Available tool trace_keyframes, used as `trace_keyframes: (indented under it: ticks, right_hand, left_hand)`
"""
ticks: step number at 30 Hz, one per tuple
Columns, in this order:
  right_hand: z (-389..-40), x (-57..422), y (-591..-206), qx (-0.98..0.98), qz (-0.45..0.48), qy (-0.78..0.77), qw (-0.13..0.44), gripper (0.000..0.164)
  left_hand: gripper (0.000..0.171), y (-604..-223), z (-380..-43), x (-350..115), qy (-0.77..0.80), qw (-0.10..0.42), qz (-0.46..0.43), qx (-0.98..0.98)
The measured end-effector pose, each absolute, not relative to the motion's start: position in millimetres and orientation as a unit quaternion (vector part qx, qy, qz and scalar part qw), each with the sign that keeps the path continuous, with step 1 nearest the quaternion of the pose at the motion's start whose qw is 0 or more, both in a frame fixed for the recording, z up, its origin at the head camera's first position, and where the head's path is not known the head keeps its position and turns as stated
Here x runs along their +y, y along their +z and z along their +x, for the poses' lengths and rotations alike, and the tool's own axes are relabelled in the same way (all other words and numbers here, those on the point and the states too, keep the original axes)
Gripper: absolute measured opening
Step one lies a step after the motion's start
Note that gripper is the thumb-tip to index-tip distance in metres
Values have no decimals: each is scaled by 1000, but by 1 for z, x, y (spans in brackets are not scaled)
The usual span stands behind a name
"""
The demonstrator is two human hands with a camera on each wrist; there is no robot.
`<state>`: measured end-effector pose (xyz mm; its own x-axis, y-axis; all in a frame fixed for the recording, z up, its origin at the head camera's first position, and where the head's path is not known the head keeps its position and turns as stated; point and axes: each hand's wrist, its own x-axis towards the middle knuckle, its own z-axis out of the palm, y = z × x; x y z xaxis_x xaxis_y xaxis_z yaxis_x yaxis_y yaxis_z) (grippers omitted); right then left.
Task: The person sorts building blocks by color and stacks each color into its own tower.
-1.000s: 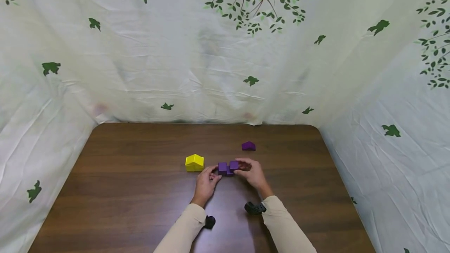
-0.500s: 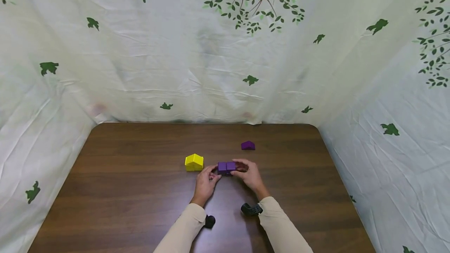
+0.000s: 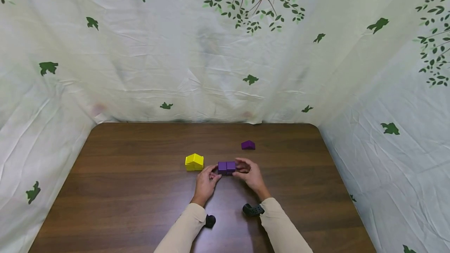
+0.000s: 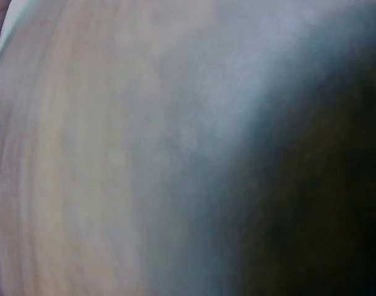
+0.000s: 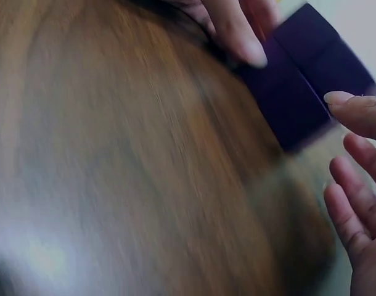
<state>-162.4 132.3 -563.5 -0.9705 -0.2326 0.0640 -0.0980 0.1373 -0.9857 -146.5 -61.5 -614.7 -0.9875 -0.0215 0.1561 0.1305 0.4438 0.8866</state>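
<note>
Two purple cubes (image 3: 226,166) sit side by side in the head view, flush against each other, over a lower purple piece that is mostly hidden. At their left side my left hand (image 3: 205,186) holds the left cube between thumb and fingers. My right hand (image 3: 251,175) is at the right side, fingers spread and slightly off the cube, its thumb tip close to the near corner. The right wrist view shows the purple blocks (image 5: 290,102) with seams between them, and the right thumb overlapping their edge. Blur fills most of the left wrist view.
A yellow block house (image 3: 194,162) with a peaked top stands left of the hands. Farther back to the right lies a purple roof-shaped block (image 3: 248,145). The brown wooden table (image 3: 140,190) ends at a pale cloth (image 3: 190,69) printed with leaves and birds.
The right cube has moved left until flush with the left one, carried by the right hand. Since then, the right hand's fingers have loosened and shifted slightly right. The left hand has stayed put.
</note>
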Motion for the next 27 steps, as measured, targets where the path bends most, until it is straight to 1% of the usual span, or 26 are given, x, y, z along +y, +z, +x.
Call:
trace_keyframes:
  ticks: [4, 8, 12, 15, 18, 20, 25, 27]
  right_hand:
    - [-170, 148, -579, 750, -72, -656, 43, 51]
    - [-186, 162, -594, 767, -13, -641, 12, 49]
    - [-202, 172, -598, 768, 30, -640, -17, 48]
    - [-215, 176, -600, 759, 58, -648, -26, 49]
    - [-226, 179, -600, 764, 67, -641, -26, 52]
    - [-227, 177, -589, 771, 67, -633, -12, 54]
    - [-239, 178, -586, 799, 66, -598, 8, 55]
    - [-249, 180, -594, 814, 67, -576, 9, 55]
  left_hand:
    - [35, -614, -147, -63, -526, 71, -30, -847]
    - [35, -612, -147, -63, -524, 70, -25, -849]
    - [35, -611, -147, -64, -523, 71, -23, -849]
    - [35, -612, -148, -65, -523, 73, -25, -849]
    - [35, -613, -148, -66, -523, 72, -24, -849]
    - [36, -614, -148, -66, -523, 68, -24, -850]
    - [36, -614, -146, -65, -525, 54, -20, -849]
    - [37, -615, -146, -63, -525, 53, -18, -849]
